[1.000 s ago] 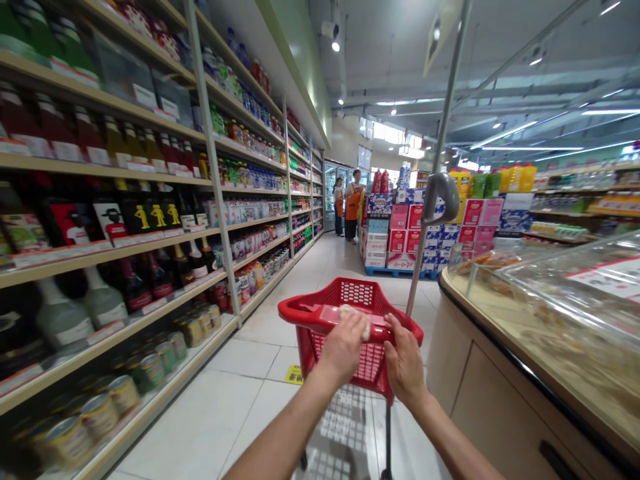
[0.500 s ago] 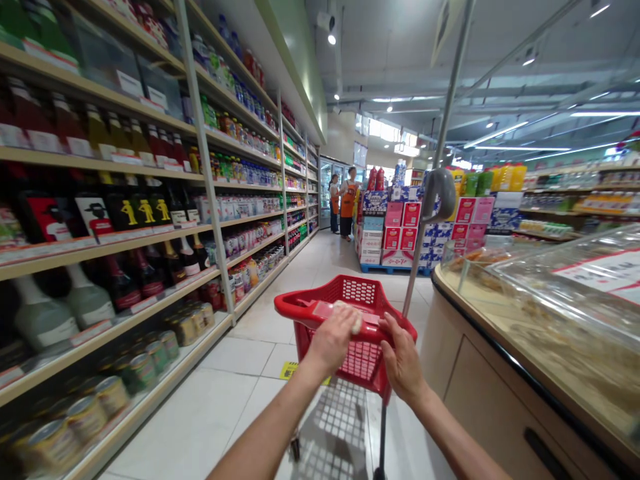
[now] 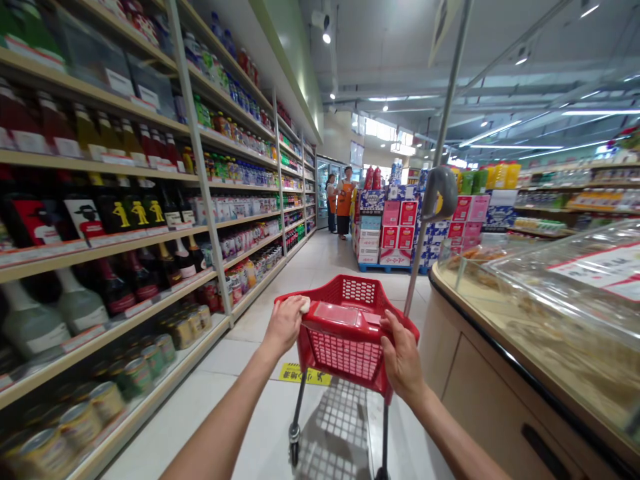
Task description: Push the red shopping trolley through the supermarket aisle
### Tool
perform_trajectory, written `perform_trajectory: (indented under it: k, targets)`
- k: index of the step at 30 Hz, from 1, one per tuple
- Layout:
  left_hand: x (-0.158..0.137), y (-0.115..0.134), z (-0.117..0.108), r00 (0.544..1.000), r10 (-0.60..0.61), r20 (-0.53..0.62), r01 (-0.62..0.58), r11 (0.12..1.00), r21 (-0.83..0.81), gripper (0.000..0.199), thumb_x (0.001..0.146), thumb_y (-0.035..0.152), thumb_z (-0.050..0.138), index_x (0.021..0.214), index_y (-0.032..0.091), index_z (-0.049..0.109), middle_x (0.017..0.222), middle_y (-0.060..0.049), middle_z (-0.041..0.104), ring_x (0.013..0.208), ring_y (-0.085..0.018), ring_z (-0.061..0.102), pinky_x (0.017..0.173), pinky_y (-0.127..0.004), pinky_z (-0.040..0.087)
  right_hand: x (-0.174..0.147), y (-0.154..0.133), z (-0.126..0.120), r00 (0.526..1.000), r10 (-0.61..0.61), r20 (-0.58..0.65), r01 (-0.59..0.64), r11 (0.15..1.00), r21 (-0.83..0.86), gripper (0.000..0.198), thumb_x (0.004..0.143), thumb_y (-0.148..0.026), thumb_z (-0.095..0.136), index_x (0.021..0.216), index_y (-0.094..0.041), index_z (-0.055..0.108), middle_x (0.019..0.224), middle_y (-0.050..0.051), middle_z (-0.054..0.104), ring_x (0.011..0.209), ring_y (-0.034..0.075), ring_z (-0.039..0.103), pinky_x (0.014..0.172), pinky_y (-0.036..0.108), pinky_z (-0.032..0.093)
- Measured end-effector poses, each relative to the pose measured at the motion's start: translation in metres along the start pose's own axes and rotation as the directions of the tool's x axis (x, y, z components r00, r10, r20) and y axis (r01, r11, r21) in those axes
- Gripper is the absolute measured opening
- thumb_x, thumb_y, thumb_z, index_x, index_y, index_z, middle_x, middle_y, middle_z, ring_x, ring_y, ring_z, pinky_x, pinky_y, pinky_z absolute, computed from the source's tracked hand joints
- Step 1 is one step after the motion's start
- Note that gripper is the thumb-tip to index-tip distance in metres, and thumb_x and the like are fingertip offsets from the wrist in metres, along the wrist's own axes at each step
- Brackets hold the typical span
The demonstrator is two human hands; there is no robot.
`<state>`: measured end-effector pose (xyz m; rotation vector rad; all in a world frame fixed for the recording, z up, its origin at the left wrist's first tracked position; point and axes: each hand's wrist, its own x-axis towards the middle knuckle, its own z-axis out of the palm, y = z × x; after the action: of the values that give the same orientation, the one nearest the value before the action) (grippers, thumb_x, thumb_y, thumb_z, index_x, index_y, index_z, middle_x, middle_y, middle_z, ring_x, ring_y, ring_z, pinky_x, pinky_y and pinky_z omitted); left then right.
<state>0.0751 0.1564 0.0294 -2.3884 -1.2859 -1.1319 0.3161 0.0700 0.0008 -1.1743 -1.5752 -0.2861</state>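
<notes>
A red plastic shopping cart (image 3: 345,347) stands in front of me, its handle (image 3: 335,316) towards me. My left hand (image 3: 285,325) is closed over the handle's left end. A small white wad (image 3: 305,305), perhaps a cloth or tissue, shows at its fingertips, pressed against the red plastic. At the right end, my right hand (image 3: 403,353) grips the handle with bent fingers, its thumb on the near side. A clear panel covers the middle of the handle. I see nothing inside the part of the basket that shows.
Shelves of bottles and cans (image 3: 125,240) line the left. A glass-topped counter (image 3: 470,313) curves close on the right, beside a metal pole (image 3: 417,260). Stacked boxes (image 3: 390,230) and two people in orange aprons (image 3: 344,203) are ahead. A yellow sticker (image 3: 305,375) marks the floor.
My left hand has slid left along the handle with the white wad, from near the middle to the left end. My right hand stays at the right end.
</notes>
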Motion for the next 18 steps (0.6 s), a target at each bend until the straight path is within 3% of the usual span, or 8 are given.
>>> perform_trajectory:
  k: [3,7,14,18]
  targets:
    - [0.005,-0.015,-0.009,1.0,0.005,0.03,-0.005,1.0,-0.004,0.029,0.072,0.011,0.039,0.093,0.017,0.058,0.095,-0.006,0.063,0.092,-0.018,0.055,0.086,-0.04,0.044,-0.001,-0.005,0.002,1.0,-0.006,-0.004,0.006,1.0,-0.002,0.043,0.084,-0.032,0.034,0.126,-0.021,0.036,0.102,0.007,0.058,0.09,0.022,0.051,0.08,0.041,0.039]
    - [-0.002,-0.001,-0.011,0.999,0.019,0.05,-0.017,1.0,-0.024,0.026,0.074,0.013,0.039,0.091,0.018,0.058,0.091,-0.004,0.063,0.088,-0.016,0.055,0.083,-0.034,0.045,-0.005,0.001,-0.001,0.998,-0.057,0.011,0.057,0.998,-0.027,0.044,0.083,-0.033,0.035,0.125,-0.02,0.036,0.097,0.006,0.059,0.09,0.021,0.052,0.08,0.04,0.036]
    - [-0.033,0.055,-0.008,0.994,0.096,-0.043,-0.095,0.995,0.024,0.03,0.08,0.016,0.038,0.105,0.017,0.054,0.105,-0.007,0.059,0.101,-0.019,0.05,0.092,-0.041,0.041,0.014,0.05,-0.022,0.996,-0.025,0.08,0.044,0.968,-0.248,0.035,0.084,-0.032,0.031,0.111,-0.019,0.051,0.096,0.006,0.061,0.091,0.022,0.053,0.084,0.041,0.033]
    - [-0.033,0.099,0.005,0.988,0.154,0.004,-0.154,0.985,0.078,0.034,0.079,0.012,0.037,0.11,0.015,0.052,0.112,-0.009,0.058,0.106,-0.019,0.049,0.094,-0.039,0.04,0.031,0.042,-0.018,0.99,0.009,0.139,0.033,0.954,-0.298,0.036,0.086,-0.031,0.027,0.1,-0.02,0.059,0.105,0.007,0.061,0.102,0.024,0.05,0.089,0.045,0.028]
